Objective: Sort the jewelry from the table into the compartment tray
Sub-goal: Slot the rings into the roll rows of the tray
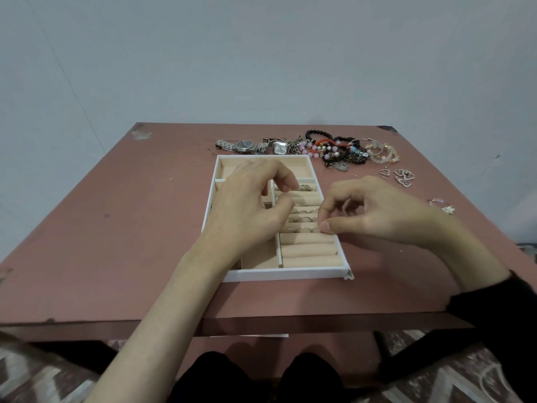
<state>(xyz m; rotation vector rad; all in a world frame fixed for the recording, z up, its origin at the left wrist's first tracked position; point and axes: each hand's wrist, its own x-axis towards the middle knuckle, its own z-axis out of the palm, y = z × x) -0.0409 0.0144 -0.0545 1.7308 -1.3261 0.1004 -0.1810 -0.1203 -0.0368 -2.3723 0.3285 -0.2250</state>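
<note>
On the head camera I see a reddish-brown wooden desk [116, 228]. A white rectangular compartment tray lined in beige velvet [286, 275] sits at its middle, its long side running away from me. The tray's right half holds a stack of beige padded ring rolls [308, 251]. Several thin metal rings [303, 219] are in the slots of the middle rolls, and an ornate silver ring [304, 187] sits near the far end.

The left hand [250, 207] hangs over the tray's left compartments and blocks most of them from me. Its fingers are curled, with the tips just beside the ornate silver ring, and I cannot tell whether they hold it. The right hand [374, 210] reaches in over the tray's right wall. Its thumb and forefinger are pressed together at the right end of the ring rows, and whatever is between them is too small for me to make out.

Along the far edge of the desk lie a silver wristwatch with a dark face [244, 146] and a silver wristwatch with a square pale face [280, 147]. To their right is a tangled heap of beaded bracelets [343, 149] in black, red, pink and pearl.

Right of the tray, beyond the right hand, lie silver heart-shaped pendants [404, 175]. Nearer me, a small flower-shaped piece [449, 210] lies loose on the desk. A black sleeve [499, 315] covers the right forearm, and the left forearm is bare.
</note>
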